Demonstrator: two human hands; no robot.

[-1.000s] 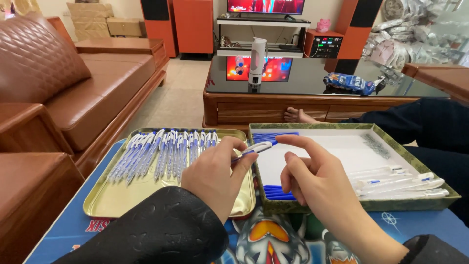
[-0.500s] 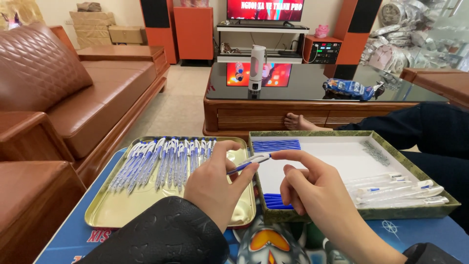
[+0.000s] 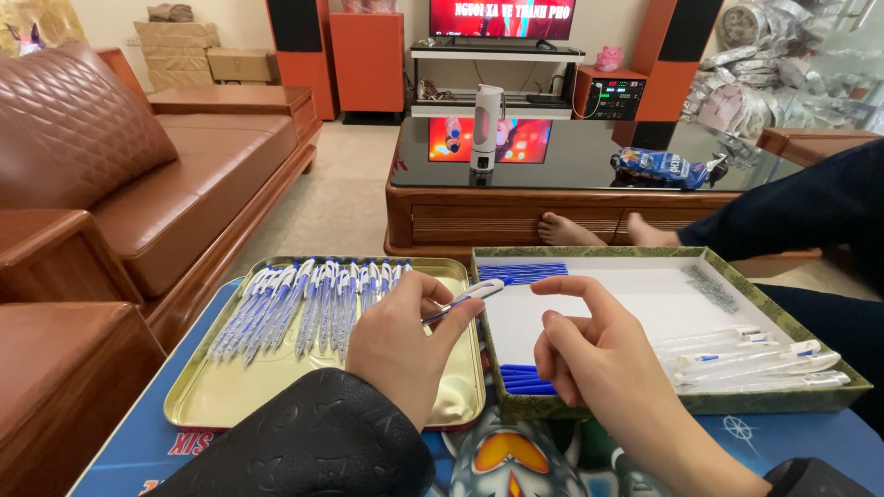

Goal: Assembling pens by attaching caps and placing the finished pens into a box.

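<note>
1. Ballpoint pen (image 3: pixel 463 301): pinched in your left hand (image 3: pixel 401 345), over the gold tray (image 3: pixel 198 400)'s right edge.
2. Long axis rises rightward, tip toward the green box (image 3: pixel 783 400).
3. Your right hand (image 3: pixel 599 364) is empty, fingers loosely curled, just right of the tip.

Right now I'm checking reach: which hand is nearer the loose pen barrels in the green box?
Right. The right hand hovers over the green box, beside the barrels; the left hand holds a pen above the gold tray.

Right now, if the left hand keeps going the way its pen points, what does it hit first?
Probably the right hand's raised index finger; the left hand's blue-and-white plastic pen tips toward it above the green-rimmed cardboard box. Depth unclear.
</note>
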